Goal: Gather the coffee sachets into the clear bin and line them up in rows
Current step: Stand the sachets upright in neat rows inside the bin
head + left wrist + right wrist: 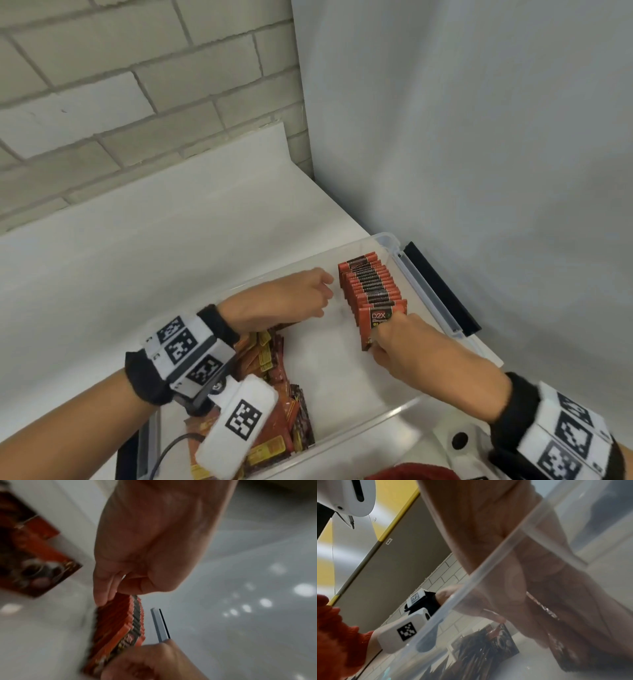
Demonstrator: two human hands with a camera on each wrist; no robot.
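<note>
My right hand pinches front sachet of row inside bin; left hand, fingers loosely curled, holds nothing beside row's far end.

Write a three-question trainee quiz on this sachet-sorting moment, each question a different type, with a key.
1. True or false: the row of upright sachets stands inside the clear bin.
2. Multiple choice: the right hand is
A) resting flat on the counter
B) holding the front sachet of the row
C) lifting the bin
3. Fill in: the loose pile of sachets lies in the bin under the ___ wrist.

Key:
1. True
2. B
3. left

The left hand sits beside the row's far end, its fingers touching the sachets' edges.
</note>
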